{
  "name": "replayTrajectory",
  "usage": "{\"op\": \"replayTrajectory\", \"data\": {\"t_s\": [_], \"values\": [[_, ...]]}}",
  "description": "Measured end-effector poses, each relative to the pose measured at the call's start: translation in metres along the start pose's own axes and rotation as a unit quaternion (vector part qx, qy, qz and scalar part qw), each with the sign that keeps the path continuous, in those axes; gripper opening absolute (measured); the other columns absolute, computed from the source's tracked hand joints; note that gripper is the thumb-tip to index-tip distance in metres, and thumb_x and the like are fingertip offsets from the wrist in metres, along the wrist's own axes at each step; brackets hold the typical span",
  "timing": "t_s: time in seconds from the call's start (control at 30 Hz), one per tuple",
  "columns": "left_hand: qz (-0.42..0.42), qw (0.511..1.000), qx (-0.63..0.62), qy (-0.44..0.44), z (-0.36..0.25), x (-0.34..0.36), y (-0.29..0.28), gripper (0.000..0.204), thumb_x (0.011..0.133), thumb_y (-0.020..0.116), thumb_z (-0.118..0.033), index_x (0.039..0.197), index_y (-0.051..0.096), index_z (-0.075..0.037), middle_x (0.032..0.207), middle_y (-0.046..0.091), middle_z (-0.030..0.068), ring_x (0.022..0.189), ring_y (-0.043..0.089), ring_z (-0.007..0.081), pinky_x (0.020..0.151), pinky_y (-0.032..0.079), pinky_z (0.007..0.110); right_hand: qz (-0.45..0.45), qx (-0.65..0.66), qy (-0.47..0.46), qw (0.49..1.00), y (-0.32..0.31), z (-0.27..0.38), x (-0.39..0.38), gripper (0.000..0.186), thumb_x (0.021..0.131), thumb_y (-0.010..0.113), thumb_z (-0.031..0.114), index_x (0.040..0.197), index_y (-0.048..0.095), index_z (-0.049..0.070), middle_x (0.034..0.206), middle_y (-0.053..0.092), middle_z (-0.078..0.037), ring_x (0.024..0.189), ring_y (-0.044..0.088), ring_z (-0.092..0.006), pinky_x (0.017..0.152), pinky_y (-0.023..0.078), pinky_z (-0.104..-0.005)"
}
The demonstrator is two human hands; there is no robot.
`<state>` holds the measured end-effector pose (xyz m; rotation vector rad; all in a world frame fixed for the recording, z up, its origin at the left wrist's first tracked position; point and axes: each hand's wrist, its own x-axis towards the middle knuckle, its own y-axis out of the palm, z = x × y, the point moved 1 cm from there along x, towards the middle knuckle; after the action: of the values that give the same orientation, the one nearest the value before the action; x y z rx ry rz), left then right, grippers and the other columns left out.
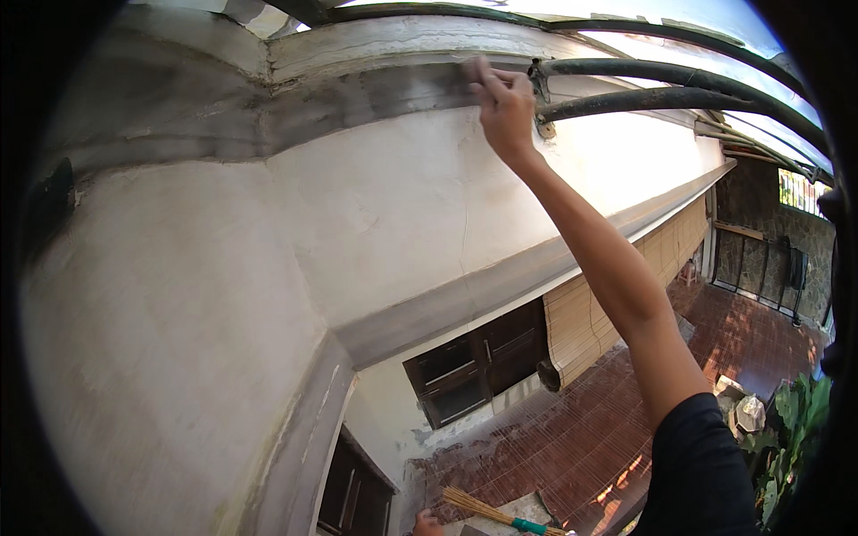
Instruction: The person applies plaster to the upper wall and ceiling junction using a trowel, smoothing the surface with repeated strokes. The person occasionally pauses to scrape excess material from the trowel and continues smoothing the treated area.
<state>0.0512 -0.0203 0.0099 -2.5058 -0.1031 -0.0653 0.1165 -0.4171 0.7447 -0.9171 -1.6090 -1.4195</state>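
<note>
My right arm reaches up across the view, and my right hand [508, 105] is at the grey painted band [375, 92] high on the wall. Its fingers are closed together against the band, just left of where the dark metal bars meet the wall. A small greyish blur shows at the fingertips; what it is cannot be made out. Only a small part of my left hand [427, 523] shows at the lower edge, its grip hidden. Close to it lies a stick broom [474, 504] with a green binding [529, 525].
Dark curved metal bars [661, 70] run from the wall to the upper right. Below are a grey ledge [429, 308], dark-framed windows [483, 362], a rolled bamboo blind [581, 330] and a red tiled floor [572, 420]. Green plants [795, 420] stand at the lower right.
</note>
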Motion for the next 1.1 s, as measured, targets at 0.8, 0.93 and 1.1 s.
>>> {"op": "replayTrajectory", "data": {"t_s": [0.8,0.93,1.1], "values": [[0.013,0.995,-0.093,-0.018,0.072,0.038,0.045,0.035,0.087,0.058,-0.007,0.121,0.065,-0.009,0.105,0.073,0.0151,0.102,0.067,0.0319,0.091,0.05,0.042,0.102,-0.092,0.014,0.99,-0.025,-0.028,0.016,0.04,0.093,0.067,0.025,0.131,0.067,0.016,0.103,0.065,-0.014,0.101,0.057,-0.032,0.089,0.047,-0.0451],[-0.009,0.998,-0.061,0.013,0.092,0.045,0.056,0.035,0.087,0.058,-0.007,0.121,0.064,-0.009,0.105,0.073,0.0149,0.102,0.067,0.0321,0.091,0.05,0.042,0.041,-0.051,0.062,0.996,-0.023,-0.024,0.018,0.039,0.093,0.067,0.025,0.132,0.067,0.018,0.102,0.064,-0.014,0.1,0.057,-0.0317,0.089,0.047,-0.0456],[0.014,0.992,-0.122,-0.018,0.095,0.039,0.056,0.038,0.086,0.055,-0.003,0.123,0.064,-0.01,0.106,0.073,0.0152,0.103,0.066,0.0326,0.091,0.05,0.043,0.157,-0.027,-0.087,0.983,-0.017,-0.01,0.005,0.04,0.094,0.066,0.021,0.133,0.065,0.013,0.1,0.064,-0.012,0.096,0.057,-0.0298,0.088,0.046,-0.0404]]}}
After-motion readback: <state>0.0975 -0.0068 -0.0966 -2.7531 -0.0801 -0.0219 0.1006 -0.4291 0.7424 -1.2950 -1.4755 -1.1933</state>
